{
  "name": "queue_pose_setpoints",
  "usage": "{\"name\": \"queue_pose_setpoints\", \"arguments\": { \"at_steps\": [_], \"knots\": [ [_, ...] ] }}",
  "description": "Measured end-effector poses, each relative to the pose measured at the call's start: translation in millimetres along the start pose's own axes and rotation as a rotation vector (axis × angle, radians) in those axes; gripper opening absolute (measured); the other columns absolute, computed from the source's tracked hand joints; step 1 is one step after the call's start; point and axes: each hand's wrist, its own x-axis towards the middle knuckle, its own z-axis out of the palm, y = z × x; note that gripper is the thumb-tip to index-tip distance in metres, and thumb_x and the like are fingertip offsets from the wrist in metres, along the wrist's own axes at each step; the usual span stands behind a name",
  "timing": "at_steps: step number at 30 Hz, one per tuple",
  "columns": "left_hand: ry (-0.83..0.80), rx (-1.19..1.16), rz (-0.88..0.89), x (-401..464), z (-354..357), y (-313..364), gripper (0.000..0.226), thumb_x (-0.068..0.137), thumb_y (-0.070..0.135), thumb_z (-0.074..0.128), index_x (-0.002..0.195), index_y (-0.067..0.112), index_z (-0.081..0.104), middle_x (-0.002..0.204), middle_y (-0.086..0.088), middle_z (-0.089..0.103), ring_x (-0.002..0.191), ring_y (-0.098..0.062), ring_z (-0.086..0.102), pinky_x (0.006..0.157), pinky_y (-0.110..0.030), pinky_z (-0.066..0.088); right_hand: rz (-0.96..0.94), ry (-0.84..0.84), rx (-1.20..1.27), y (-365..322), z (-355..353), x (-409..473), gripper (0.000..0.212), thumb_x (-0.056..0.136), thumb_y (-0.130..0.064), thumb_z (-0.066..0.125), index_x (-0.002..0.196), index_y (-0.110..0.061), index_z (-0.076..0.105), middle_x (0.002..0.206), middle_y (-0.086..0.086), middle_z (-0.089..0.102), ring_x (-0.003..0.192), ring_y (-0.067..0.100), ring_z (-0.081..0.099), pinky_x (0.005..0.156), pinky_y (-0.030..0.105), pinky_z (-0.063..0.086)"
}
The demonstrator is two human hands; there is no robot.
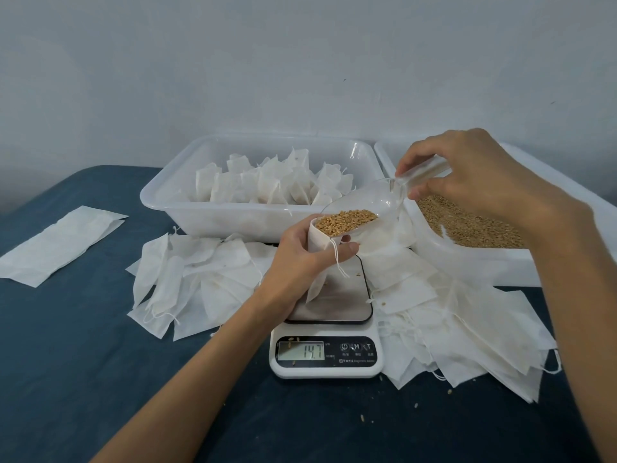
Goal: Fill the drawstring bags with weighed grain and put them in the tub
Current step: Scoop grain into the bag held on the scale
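My left hand (302,262) grips a small white drawstring bag (317,259) upright over the platform of a white kitchen scale (325,355), whose display reads 14.7. My right hand (467,172) holds the handle of a clear plastic scoop (367,205), tilted down with its lip in the bag's mouth. Golden grain (345,220) sits in the scoop's front end. A white tub (187,198) behind the scale holds several filled bags (273,182). A second tub (521,262) at the right holds loose grain (467,225).
Empty flat bags lie in loose piles left of the scale (190,282) and right of it (467,329). A folded stack of bags (60,245) lies at the far left on the dark blue tabletop. Stray grains dot the table near the scale.
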Motion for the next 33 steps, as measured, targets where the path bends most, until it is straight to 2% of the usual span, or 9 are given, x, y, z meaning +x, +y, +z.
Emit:
{"name": "queue_pose_setpoints", "arguments": {
  "at_steps": [2, 5, 8, 11, 15, 20, 24, 28, 33],
  "knots": [
    [-0.003, -0.004, -0.004, 0.4, -0.3, -0.7, 0.039, 0.087, 0.007, 0.081, 0.124, 0.009, 0.069, 0.118, -0.008, 0.077, 0.112, -0.025, 0.072, 0.091, -0.026, 0.057, -0.009, 0.019, -0.034, -2.4, -0.3, 0.0, 0.028, 0.076, -0.014, 0.085, 0.099, -0.027, 0.074, 0.085, -0.029, 0.059, 0.09, -0.013, 0.049, 0.077, 0.002, 0.031],
    [-0.006, -0.022, -0.014, 0.9, -0.4, -1.5, 0.041, 0.087, 0.006, 0.082, 0.126, 0.009, 0.068, 0.119, -0.009, 0.076, 0.116, -0.028, 0.07, 0.099, -0.03, 0.057, -0.046, 0.041, -0.122, -7.6, -1.5, 0.9, 0.029, 0.076, -0.019, 0.085, 0.101, -0.029, 0.073, 0.085, -0.027, 0.059, 0.092, 0.009, 0.043, 0.083, 0.024, 0.027],
    [-0.006, -0.026, -0.016, 0.8, -0.7, -1.7, 0.043, 0.085, 0.009, 0.084, 0.125, 0.01, 0.069, 0.118, -0.008, 0.077, 0.116, -0.027, 0.071, 0.101, -0.034, 0.057, -0.08, 0.066, -0.183, -11.7, -3.0, 2.2, 0.031, 0.075, -0.021, 0.087, 0.102, -0.028, 0.073, 0.095, -0.009, 0.069, 0.092, 0.013, 0.044, 0.096, 0.032, 0.029],
    [-0.014, -0.024, -0.011, 0.6, -1.0, -2.0, 0.042, 0.087, 0.01, 0.083, 0.126, 0.011, 0.068, 0.121, -0.008, 0.076, 0.117, -0.027, 0.071, 0.104, -0.037, 0.056, -0.086, 0.082, -0.208, -12.9, -3.8, 2.4, 0.032, 0.075, -0.022, 0.087, 0.103, -0.028, 0.073, 0.098, -0.003, 0.071, 0.094, 0.014, 0.045, 0.11, 0.044, 0.028],
    [-0.003, -0.018, -0.011, 0.9, -0.9, -1.6, 0.041, 0.087, 0.007, 0.083, 0.125, 0.01, 0.068, 0.12, -0.01, 0.076, 0.117, -0.029, 0.071, 0.105, -0.038, 0.055, -0.078, 0.075, -0.165, -10.4, -2.2, 1.9, 0.03, 0.077, -0.02, 0.085, 0.102, -0.029, 0.073, 0.094, -0.012, 0.066, 0.094, 0.014, 0.045, 0.1, 0.034, 0.029],
    [0.007, -0.006, -0.009, 0.5, -0.7, 0.3, 0.04, 0.087, 0.008, 0.082, 0.125, 0.009, 0.069, 0.118, -0.012, 0.076, 0.114, -0.027, 0.071, 0.094, -0.028, 0.056, -0.05, 0.064, -0.129, -8.7, -0.9, 0.4, 0.029, 0.078, -0.018, 0.085, 0.101, -0.029, 0.072, 0.091, -0.016, 0.064, 0.096, 0.016, 0.046, 0.086, 0.029, 0.027],
    [0.013, -0.018, -0.018, 0.6, 0.0, -0.1, 0.04, 0.087, 0.006, 0.081, 0.125, 0.007, 0.068, 0.118, -0.014, 0.076, 0.113, -0.029, 0.071, 0.097, -0.031, 0.057, -0.081, 0.089, -0.152, -9.7, -2.6, 1.1, 0.03, 0.077, -0.02, 0.085, 0.103, -0.028, 0.073, 0.095, -0.009, 0.068, 0.094, 0.014, 0.045, 0.094, 0.031, 0.027],
    [0.005, -0.025, -0.014, 0.8, -0.1, -0.6, 0.039, 0.088, 0.005, 0.081, 0.124, 0.008, 0.068, 0.12, -0.014, 0.075, 0.116, -0.032, 0.071, 0.102, -0.04, 0.055, -0.093, 0.098, -0.2, -11.3, -3.0, 3.2, 0.031, 0.075, -0.022, 0.086, 0.103, -0.029, 0.073, 0.099, -0.003, 0.07, 0.097, 0.014, 0.048, 0.114, 0.045, 0.025],
    [-0.003, -0.05, 0.005, 0.9, -0.3, -1.3, 0.037, 0.088, 0.002, 0.08, 0.123, 0.008, 0.069, 0.119, -0.013, 0.076, 0.116, -0.029, 0.072, 0.102, -0.034, 0.056, -0.09, 0.098, -0.199, -8.2, -3.1, 2.8, 0.031, 0.076, -0.022, 0.086, 0.103, -0.03, 0.073, 0.098, -0.006, 0.069, 0.094, 0.011, 0.045, 0.113, 0.045, 0.026]
  ]
}}
